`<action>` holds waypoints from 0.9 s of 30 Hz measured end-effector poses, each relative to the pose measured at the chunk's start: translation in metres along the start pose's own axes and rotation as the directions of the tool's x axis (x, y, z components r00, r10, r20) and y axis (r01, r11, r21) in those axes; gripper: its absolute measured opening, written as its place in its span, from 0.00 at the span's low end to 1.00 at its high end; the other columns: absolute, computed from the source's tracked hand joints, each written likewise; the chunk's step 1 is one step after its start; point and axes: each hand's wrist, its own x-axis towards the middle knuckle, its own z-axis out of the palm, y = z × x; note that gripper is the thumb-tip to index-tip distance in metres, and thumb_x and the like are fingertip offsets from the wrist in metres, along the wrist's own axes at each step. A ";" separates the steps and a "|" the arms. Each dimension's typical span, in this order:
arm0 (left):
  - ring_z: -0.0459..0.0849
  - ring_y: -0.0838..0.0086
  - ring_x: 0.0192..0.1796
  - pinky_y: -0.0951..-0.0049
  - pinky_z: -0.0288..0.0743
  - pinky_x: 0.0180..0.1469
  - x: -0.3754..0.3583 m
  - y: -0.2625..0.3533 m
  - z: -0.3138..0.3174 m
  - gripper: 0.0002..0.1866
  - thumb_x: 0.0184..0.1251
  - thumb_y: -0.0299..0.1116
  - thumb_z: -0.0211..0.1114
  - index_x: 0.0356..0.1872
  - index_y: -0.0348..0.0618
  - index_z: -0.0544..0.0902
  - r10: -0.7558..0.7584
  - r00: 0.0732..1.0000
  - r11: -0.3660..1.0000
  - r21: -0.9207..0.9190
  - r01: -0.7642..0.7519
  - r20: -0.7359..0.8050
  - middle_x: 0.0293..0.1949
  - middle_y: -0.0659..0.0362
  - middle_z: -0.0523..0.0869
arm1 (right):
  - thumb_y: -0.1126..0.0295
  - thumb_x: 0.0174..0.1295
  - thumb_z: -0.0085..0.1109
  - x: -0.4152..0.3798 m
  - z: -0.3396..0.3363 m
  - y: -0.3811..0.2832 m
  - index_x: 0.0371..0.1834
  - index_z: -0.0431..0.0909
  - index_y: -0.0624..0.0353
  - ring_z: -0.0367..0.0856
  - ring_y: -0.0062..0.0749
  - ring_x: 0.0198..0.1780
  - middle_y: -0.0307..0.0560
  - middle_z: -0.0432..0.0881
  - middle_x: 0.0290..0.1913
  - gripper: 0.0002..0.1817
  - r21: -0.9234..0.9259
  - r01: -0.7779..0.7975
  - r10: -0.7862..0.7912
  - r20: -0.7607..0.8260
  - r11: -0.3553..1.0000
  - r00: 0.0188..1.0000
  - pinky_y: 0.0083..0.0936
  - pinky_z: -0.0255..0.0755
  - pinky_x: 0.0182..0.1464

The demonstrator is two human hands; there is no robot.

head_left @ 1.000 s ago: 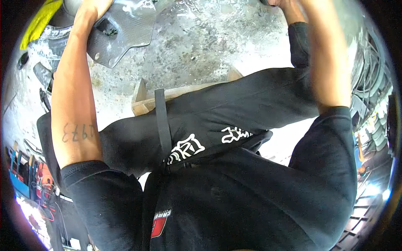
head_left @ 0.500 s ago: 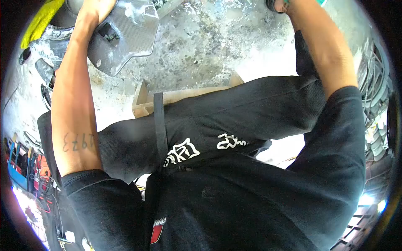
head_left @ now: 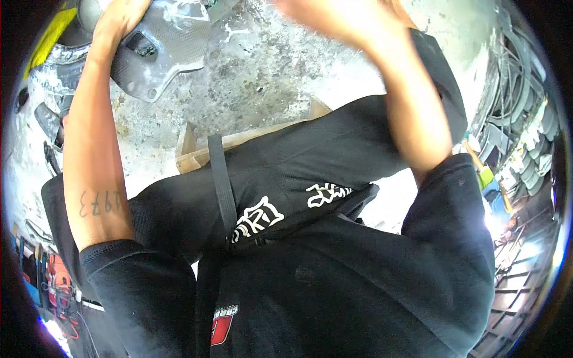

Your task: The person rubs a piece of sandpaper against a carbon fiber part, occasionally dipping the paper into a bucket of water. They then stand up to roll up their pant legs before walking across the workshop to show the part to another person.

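My left hand (head_left: 124, 17) is at the upper left, against a dark panel (head_left: 185, 45) with a woven, carbon-fibre-like pattern. Its fingers run past the top edge, so their grip is hidden. The panel has an angular cut-out, a small hole near its lower corner and whitish dusty patches. My right hand (head_left: 322, 17) is at the top centre, smeared by motion and partly cut off by the frame. It is apart from the panel in this view, above the stained work surface (head_left: 262, 77). Whether it holds anything cannot be made out.
A wooden frame piece (head_left: 191, 158) lies between my body and the work surface. A yellow cloth (head_left: 49, 43) is at the far left beside a round dark part (head_left: 68, 53). Along the right are piled dark parts (head_left: 513, 113) and another person (head_left: 490, 185).
My right arm has swung inward, bringing the hand from the upper right to the top centre. The view has shifted slightly; my left hand stays at the panel. Another person now shows at right.
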 end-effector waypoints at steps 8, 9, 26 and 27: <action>0.82 0.47 0.58 0.58 0.71 0.64 -0.004 -0.004 0.003 0.35 0.68 0.60 0.53 0.49 0.31 0.85 -0.012 0.996 0.996 -0.086 0.005 -0.088 0.52 0.37 0.84 | 0.78 0.56 0.58 -0.023 0.070 -0.044 0.44 0.84 0.56 0.80 0.53 0.44 0.54 0.80 0.41 0.13 0.368 -0.245 0.274 -0.028 0.897 0.961 0.41 0.75 0.45; 0.81 0.47 0.59 0.58 0.71 0.64 0.002 -0.003 0.005 0.34 0.68 0.59 0.53 0.49 0.31 0.85 -0.045 0.996 0.998 -0.057 0.042 -0.070 0.52 0.37 0.83 | 0.72 0.57 0.62 -0.029 0.086 -0.045 0.48 0.85 0.50 0.82 0.48 0.39 0.51 0.80 0.35 0.15 0.355 -0.251 0.309 -0.118 0.901 0.944 0.39 0.76 0.41; 0.81 0.47 0.58 0.56 0.73 0.61 0.011 -0.008 0.007 0.26 0.67 0.48 0.49 0.47 0.36 0.86 0.022 0.998 1.000 0.015 -0.021 -0.054 0.52 0.38 0.83 | 0.66 0.53 0.70 -0.018 0.100 -0.064 0.26 0.82 0.58 0.78 0.46 0.34 0.49 0.75 0.27 0.08 0.292 -0.366 0.428 -0.188 0.884 0.884 0.39 0.74 0.39; 0.82 0.47 0.57 0.56 0.74 0.61 0.005 -0.005 0.010 0.25 0.67 0.46 0.49 0.47 0.36 0.86 0.049 0.993 0.999 -0.009 -0.050 -0.108 0.52 0.38 0.83 | 0.66 0.53 0.70 -0.008 0.107 -0.061 0.25 0.81 0.58 0.77 0.46 0.33 0.49 0.75 0.27 0.09 0.223 -0.328 0.382 -0.280 0.918 0.881 0.39 0.73 0.38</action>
